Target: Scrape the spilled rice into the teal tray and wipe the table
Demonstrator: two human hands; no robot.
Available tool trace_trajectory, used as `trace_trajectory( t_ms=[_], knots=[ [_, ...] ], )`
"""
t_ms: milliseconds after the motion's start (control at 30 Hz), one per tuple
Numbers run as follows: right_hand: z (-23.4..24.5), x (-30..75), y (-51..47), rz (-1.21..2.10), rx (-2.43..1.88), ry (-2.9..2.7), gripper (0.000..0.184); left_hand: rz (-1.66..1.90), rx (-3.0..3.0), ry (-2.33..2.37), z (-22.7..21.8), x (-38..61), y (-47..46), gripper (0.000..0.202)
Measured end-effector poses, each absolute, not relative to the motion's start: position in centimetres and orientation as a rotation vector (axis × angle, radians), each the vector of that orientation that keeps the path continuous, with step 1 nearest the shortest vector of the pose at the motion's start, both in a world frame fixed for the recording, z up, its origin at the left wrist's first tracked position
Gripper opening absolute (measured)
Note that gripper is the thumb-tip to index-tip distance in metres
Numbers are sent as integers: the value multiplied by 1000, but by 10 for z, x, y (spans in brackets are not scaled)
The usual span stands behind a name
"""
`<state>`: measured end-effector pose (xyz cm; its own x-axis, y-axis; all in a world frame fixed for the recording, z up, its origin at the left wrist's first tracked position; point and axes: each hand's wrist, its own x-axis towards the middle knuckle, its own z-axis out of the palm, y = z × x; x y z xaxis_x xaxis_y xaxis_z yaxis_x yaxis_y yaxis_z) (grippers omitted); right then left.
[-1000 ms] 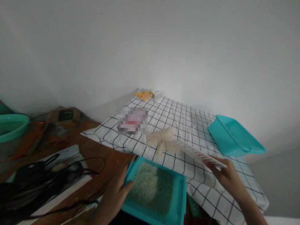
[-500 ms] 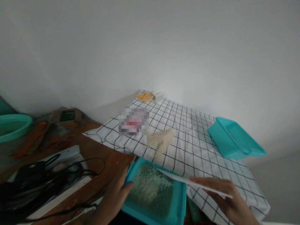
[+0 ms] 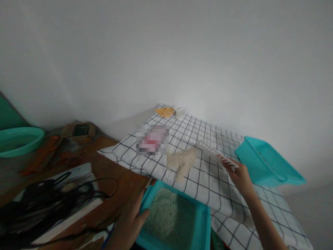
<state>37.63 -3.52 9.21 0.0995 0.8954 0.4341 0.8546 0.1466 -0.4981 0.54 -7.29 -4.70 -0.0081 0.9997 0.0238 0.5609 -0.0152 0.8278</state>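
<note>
Both hands engaged: right hand [image 3: 238,173] pinches white strip [image 3: 214,153] near grain [image 3: 183,161] at centre; left hand [image 3: 132,218] grips tub [image 3: 203,224], bottom centre. Apparent step: sweeping grain; next stroke likely needs strip low.

Background's mostly taken up by a plain pale wall [image 3: 166,52], kinda dimly lit; a brown wooden surface [image 3: 121,173] is seen lower left.
</note>
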Motion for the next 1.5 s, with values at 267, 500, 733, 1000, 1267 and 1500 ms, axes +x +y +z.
trace_trajectory(
  t_ms=[267, 500, 733, 1000, 1267, 1500],
  knots=[
    [100, 363, -77, 225, -1579, -1946, 34, 775, 1610, 1621, -46, 4, -72, 56],
    [104, 362, -118, 369, -1545, -2021, 34, 753, 1627, 1604, -31, 2, -70, 54],
    [100, 358, -146, 474, -1492, -2123, 39, 754, 1600, 1671, -34, 7, -71, 57],
    [98, 362, -158, 353, -1596, -1957, 30, 808, 1642, 1699, -52, 7, -71, 62],
    [98, 374, -76, 193, -1646, -1666, 37, 714, 1668, 1645, -54, 5, -69, 72],
    [104, 375, -58, 283, -1634, -1793, 37, 742, 1693, 1664, -73, 5, -71, 68]
  ],
)
